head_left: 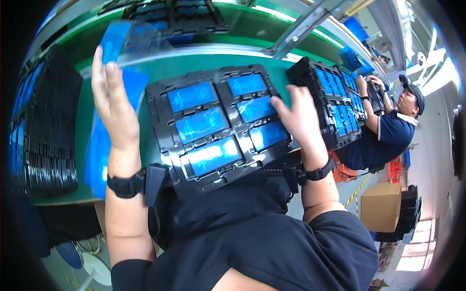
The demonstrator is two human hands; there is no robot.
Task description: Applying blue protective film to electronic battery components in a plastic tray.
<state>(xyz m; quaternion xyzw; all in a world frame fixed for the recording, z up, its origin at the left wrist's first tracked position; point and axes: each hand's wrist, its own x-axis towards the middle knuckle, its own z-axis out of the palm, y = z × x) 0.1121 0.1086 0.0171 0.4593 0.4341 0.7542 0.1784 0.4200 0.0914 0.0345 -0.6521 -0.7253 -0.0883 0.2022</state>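
A black plastic tray (223, 110) lies tilted in front of me, with several rectangular parts under shiny blue film (201, 125) in its pockets. My left hand (116, 104) is raised left of the tray, fingers stretched out. A blue strip of film (115, 42) with a clear, blurred part shows just behind its fingertips; I cannot tell whether they touch it. Over the tray's right edge is my right hand (301, 114), thumb and fingers apart, nothing seen in it. More blue film (133, 85) lies on the green table beneath my left arm.
A tall stack of black trays (51, 131) stands at the left. Another tray stack (325, 104) with blue parts is at the right, where a co-worker (388, 128) handles trays. More trays (189, 17) sit beyond the metal rail (208, 50). A cardboard box (381, 206) is at the lower right.
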